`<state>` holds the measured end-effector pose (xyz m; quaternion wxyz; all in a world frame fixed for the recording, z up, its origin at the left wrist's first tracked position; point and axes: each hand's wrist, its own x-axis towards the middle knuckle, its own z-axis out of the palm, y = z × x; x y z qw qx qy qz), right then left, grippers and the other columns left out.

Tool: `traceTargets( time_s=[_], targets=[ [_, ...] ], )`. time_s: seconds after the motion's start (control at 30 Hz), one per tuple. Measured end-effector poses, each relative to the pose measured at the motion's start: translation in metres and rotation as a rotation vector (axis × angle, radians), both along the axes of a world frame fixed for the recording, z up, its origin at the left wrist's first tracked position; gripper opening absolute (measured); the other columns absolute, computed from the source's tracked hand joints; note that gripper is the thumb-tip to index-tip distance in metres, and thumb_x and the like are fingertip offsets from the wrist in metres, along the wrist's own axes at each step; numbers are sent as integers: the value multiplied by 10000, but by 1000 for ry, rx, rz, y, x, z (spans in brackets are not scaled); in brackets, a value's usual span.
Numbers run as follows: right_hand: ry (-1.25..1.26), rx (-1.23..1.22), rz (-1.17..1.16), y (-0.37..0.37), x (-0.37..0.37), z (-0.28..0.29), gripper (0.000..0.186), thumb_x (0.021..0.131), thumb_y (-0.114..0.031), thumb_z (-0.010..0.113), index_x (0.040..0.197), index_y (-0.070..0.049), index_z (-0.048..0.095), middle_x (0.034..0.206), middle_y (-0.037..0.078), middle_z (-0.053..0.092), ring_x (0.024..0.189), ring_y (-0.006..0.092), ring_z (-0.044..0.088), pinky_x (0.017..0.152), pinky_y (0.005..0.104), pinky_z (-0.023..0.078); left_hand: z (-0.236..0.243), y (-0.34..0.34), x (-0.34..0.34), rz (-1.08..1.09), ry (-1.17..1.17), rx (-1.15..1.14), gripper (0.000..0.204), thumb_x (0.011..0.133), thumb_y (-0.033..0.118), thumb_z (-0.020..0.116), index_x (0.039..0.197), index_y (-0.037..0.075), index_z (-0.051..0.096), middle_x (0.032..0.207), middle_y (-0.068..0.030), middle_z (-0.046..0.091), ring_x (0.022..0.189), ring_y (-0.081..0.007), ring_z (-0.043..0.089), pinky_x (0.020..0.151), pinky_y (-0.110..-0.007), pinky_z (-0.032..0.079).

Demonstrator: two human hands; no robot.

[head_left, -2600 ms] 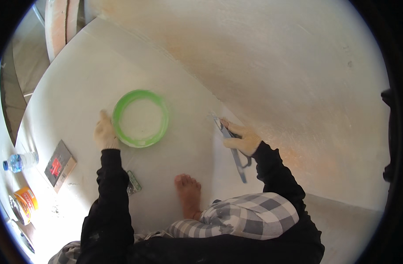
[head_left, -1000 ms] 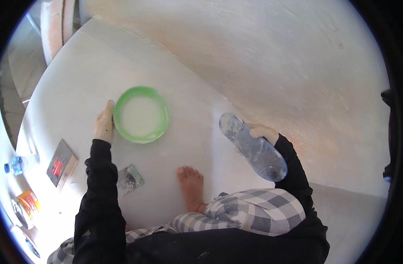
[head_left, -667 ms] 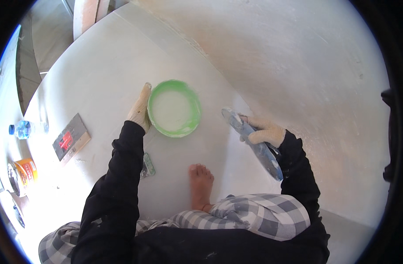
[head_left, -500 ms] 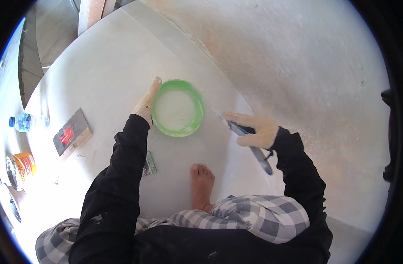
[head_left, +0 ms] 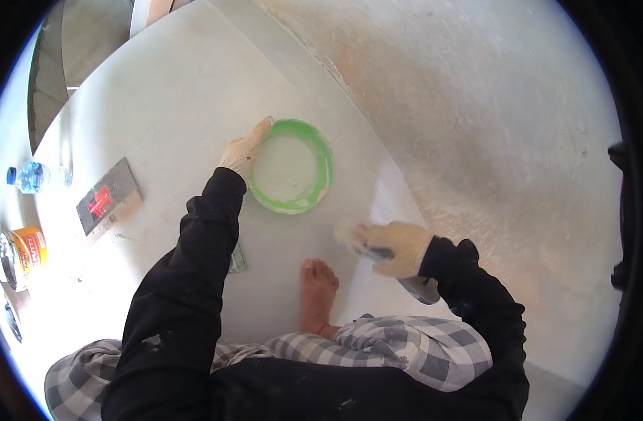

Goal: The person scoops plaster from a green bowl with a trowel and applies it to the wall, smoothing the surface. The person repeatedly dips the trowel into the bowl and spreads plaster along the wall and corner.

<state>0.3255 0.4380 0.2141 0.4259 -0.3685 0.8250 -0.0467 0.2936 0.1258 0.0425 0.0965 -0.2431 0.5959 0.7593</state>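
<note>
My left hand [head_left: 241,150], in a pale knit glove, grips the left edge of a round, shallow green tub [head_left: 324,154]. Whitish paste-like material covers its inside and smears the rim. To the right, my gloved right hand [head_left: 403,248] is closed round the dark handle of a long flat trowel [head_left: 421,290]. Its front end, near the fingers, carries a pale blurred mass. The trowel is apart from the tub, nearer to me and to its right. The fingertips of my left hand are partly hidden by the tub's edge.
At left lie a broad scraper [head_left: 111,199] with a red handle and a water bottle [head_left: 39,177]. An orange and white bucket [head_left: 24,257] stands nearer. A small green-edged item [head_left: 238,259] shows beside my left sleeve. My bare foot [head_left: 318,295] rests on the pale floor, beside a plastered wall [head_left: 504,140].
My right hand has moved nearer to me and slightly left, turning the trowel. My left hand and the green tub have shifted slightly right and away from me.
</note>
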Motion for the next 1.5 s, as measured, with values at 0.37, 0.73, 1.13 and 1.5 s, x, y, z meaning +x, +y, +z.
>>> traceTargets(
  time_s=[0.37, 0.73, 1.13, 1.5],
  targets=[
    [385, -14, 287, -79, -85, 5, 584, 773, -187, 666, 1334, -86, 540, 1350, 162, 551, 1017, 385, 623, 890, 469, 511, 31, 15, -16, -105, -178, -94, 745, 786, 602, 707, 1030, -102, 717, 950, -143, 718, 898, -220, 664, 820, -327, 516],
    [-256, 55, -164, -67, -87, -30, 472, 844, -335, 607, 1236, -75, 641, 856, 149, 661, 806, 280, 653, 764, 380, 525, 38, 23, -12, -99, -87, -173, 739, 801, 620, 676, 1039, -78, 726, 950, -149, 724, 893, -229, 671, 828, -333, 519],
    [-1025, -228, -1079, -39, -47, -21, 598, 881, -412, 635, 1330, -20, 585, 1016, 173, 696, 858, 251, 693, 779, 361, 563, 19, 24, -2, 9, -98, -122, 723, 803, 652, 668, 870, -66, 724, 712, -66, 607, 719, -161, 562, 709, -319, 472],
    [-460, -78, -659, -53, -67, -46, 526, 862, -477, 625, 1185, -64, 669, 868, 101, 665, 825, 184, 627, 731, 336, 496, 39, 37, 10, 119, -58, -39, 683, 840, 566, 679, 1089, -69, 727, 859, -89, 692, 828, -152, 609, 784, -303, 496]
  ],
)
